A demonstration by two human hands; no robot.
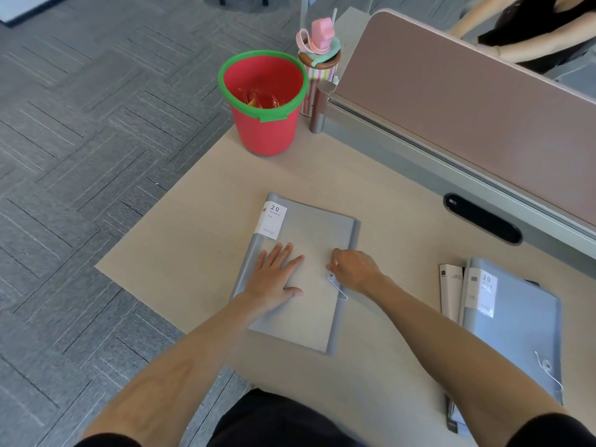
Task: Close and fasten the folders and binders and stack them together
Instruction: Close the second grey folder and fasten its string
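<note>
Closed grey folder [309,272] flat mid-desk; similar grey folders [516,321] stacked right.

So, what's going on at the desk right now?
Left hand flat on the grey folder, holding it shut. Right hand at its string clasp, pinching. Second folder waits to the right. Nothing in the way.

You get bright, even, soft light here, with only faint shadows under your forearms on the desk [200,221]. Wide-angle distortion bends the partition [451,101] and the carpet [80,124] toward the frame's edges. Focus is slightly soft throughout, without glare.
</note>
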